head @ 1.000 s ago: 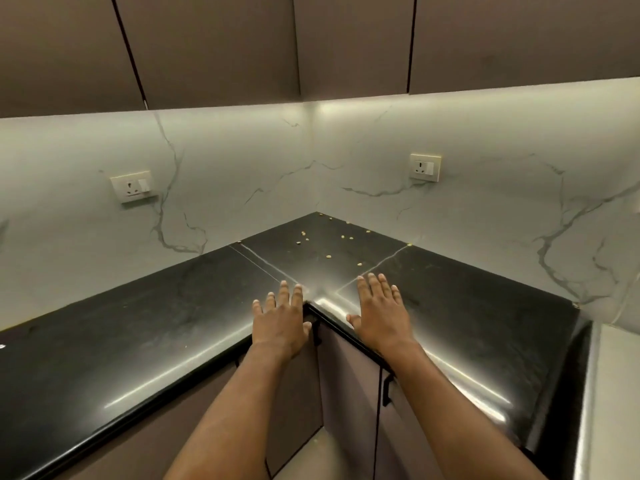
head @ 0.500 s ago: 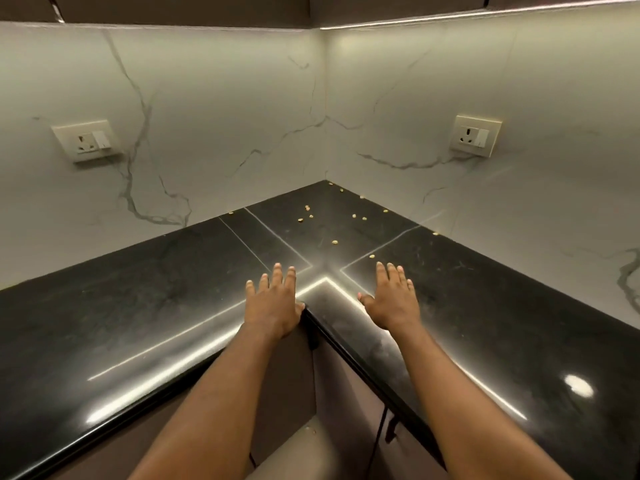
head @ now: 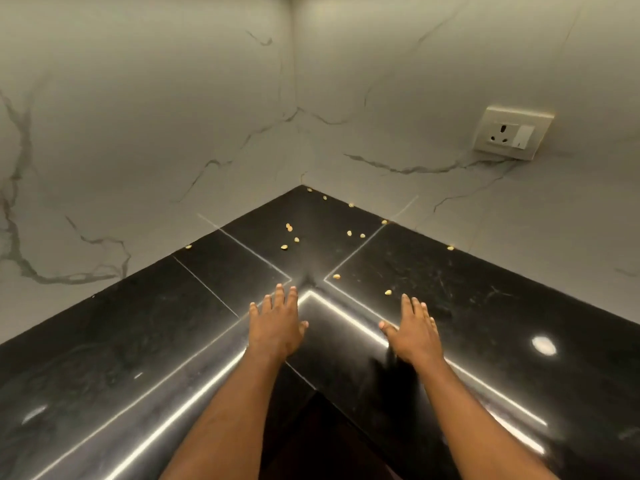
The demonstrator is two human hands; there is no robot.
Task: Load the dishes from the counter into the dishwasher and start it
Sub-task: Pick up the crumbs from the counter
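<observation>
My left hand and my right hand are stretched out flat, palms down, over the inner corner of a glossy black L-shaped counter. Both hands are empty, with fingers extended and slightly apart. No dishes and no dishwasher are in view. Whether the palms touch the counter I cannot tell.
Several small yellowish crumbs lie scattered on the counter towards the wall corner. White marble-look walls rise behind the counter. A wall socket with a switch sits on the right wall. A dark gap opens below the counter's inner corner.
The view has tilted down and closer to the counter corner; the upper cabinets and left socket have left the frame. Both hands stay flat and have spread slightly further apart.
</observation>
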